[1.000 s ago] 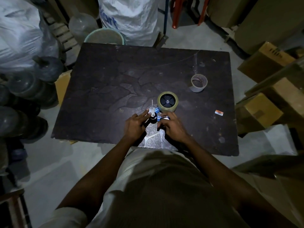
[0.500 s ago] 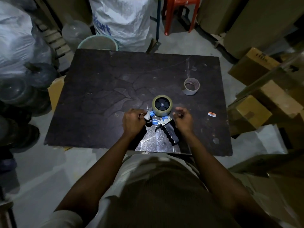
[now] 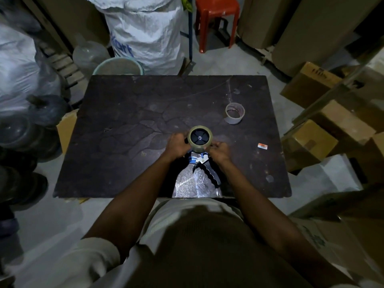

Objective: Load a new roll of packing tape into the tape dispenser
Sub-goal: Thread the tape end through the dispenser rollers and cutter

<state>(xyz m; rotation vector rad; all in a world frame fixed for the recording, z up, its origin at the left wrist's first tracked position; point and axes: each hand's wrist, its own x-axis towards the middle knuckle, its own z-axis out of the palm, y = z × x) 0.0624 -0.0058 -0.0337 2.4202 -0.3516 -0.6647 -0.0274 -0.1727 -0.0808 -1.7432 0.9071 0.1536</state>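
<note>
Your left hand (image 3: 176,145) and right hand (image 3: 220,151) clasp the new tape roll (image 3: 200,138), seated on the tape dispenser (image 3: 204,167) at the table's (image 3: 124,121) near edge. Stiff, light, probably slick: hold its rim, steadying the dispenser by its handle.

We count on the counter (image 3: 124,142): one tape dispenser (image 3: 204,165), one full tape roll (image 3: 200,139), one spent tape core (image 3: 234,113), one small label (image 3: 262,145). Two hands: left hand (image 3: 176,145), right hand (image 3: 220,151). Beyond: one red stool (image 3: 216,15), one white sack (image 3: 145,32).
</note>
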